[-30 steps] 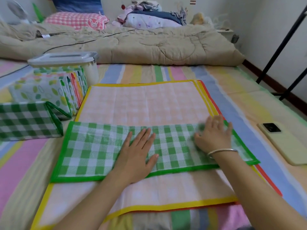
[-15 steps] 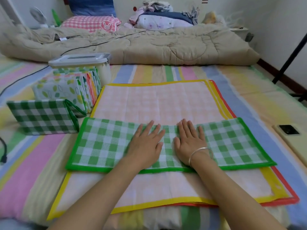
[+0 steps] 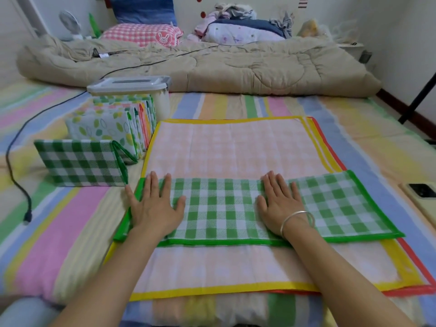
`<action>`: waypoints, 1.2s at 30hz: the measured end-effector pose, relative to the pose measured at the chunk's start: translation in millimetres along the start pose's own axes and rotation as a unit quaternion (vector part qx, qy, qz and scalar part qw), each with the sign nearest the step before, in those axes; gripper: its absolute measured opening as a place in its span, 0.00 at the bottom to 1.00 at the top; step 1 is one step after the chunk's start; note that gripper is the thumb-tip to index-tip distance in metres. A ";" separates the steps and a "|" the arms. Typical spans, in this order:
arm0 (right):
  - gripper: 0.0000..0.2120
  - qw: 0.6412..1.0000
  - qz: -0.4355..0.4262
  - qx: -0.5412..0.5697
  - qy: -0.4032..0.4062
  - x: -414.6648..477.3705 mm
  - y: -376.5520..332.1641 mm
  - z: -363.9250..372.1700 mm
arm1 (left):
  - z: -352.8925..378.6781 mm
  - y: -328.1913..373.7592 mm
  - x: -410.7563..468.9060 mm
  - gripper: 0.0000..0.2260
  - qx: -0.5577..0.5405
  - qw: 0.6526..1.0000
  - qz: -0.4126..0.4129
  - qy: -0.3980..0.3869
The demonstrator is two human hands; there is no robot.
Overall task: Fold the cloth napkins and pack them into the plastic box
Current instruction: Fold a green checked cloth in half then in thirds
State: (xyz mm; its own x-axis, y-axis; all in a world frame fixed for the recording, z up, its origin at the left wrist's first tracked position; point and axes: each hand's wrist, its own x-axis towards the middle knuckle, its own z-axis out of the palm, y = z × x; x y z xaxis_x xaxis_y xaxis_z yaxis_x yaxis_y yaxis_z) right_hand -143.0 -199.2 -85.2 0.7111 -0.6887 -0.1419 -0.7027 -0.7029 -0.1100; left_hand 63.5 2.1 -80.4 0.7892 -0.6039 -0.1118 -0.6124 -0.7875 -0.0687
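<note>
A green checked napkin (image 3: 224, 208), folded into a long strip, lies across a stack of flat napkins whose top one is pale orange with a yellow border (image 3: 231, 147). My left hand (image 3: 154, 206) presses flat on the strip's left end, fingers straight and spread. My right hand (image 3: 282, 205), with a silver bracelet on the wrist, presses flat right of the strip's middle. A row of folded napkins (image 3: 113, 128) stands on edge at the left, a dark green checked one (image 3: 80, 164) in front. Behind them stands the plastic box (image 3: 132, 87) with its lid on.
All this lies on a striped pastel bedsheet (image 3: 70, 208). A black cable with a plug (image 3: 16, 185) runs down the left side. A phone (image 3: 422, 197) lies at the right edge. A beige quilt (image 3: 212, 64) and pillows fill the far side.
My hands, side by side at the strip's middle half a second ago, have slid apart: the left to the left end, the right toward the right. The napkin stays flat.
</note>
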 end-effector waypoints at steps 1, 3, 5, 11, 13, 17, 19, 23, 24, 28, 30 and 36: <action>0.29 1.000 -0.001 0.002 0.000 0.0 0.1 -0.2 | -0.1 0.7 -0.1 0.34 0.003 1.000 -0.005 -0.005; 0.29 1.000 -0.002 0.007 -0.003 0.1 -0.1 -1.9 | -3.6 2.8 -2.2 0.35 -0.001 1.000 -0.025 -0.007; 0.29 1.000 -0.004 0.010 -0.003 -0.5 -0.2 -2.6 | -13.7 6.5 -10.4 0.37 0.027 0.999 -0.039 0.025; 0.29 0.999 -0.002 0.034 -0.008 -1.3 -3.0 -7.1 | -50.8 70.1 -48.0 0.26 -0.040 0.978 0.184 0.085; 0.31 0.997 -0.007 0.080 0.005 -4.0 -6.1 -10.3 | -51.2 95.3 -59.0 0.24 -0.133 0.953 0.272 0.034; 0.28 0.901 -0.012 0.406 0.153 -15.0 -3.4 -19.2 | -40.8 114.8 -62.7 0.20 -0.117 0.941 0.316 0.043; 0.24 0.882 0.011 0.423 0.205 -18.5 18.8 -28.8 | -40.2 116.1 -60.1 0.22 -0.102 0.948 0.299 0.035; 0.22 0.962 0.065 0.135 0.227 -9.8 84.7 -45.7 | -45.7 128.0 -54.2 0.27 -0.024 0.951 0.305 0.035; 0.23 0.972 0.090 0.095 0.195 -7.1 98.0 -50.4 | -48.1 131.9 -52.1 0.26 -0.011 0.948 0.315 0.042; 0.26 0.992 0.110 0.031 0.058 3.9 130.1 -67.8 | -57.0 147.1 -44.1 0.17 -0.055 0.910 0.411 -0.010; 0.26 0.996 0.087 0.012 0.033 9.1 136.9 -75.2 | -59.5 154.6 -40.0 0.17 -0.073 0.893 0.441 -0.057; 0.30 0.994 0.089 -0.040 -0.058 27.2 137.9 -91.7 | -65.9 179.0 -32.1 0.31 -0.054 0.903 0.419 -0.080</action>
State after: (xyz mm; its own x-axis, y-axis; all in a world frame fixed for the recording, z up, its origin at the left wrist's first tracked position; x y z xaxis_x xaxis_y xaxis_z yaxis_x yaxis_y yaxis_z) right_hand -218.4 -331.1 -13.9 0.5648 -0.7814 -0.2654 -0.8095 -0.5871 0.0058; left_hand -68.5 -127.6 -23.8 0.0296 -0.9744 -0.2230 -0.9762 -0.0761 0.2029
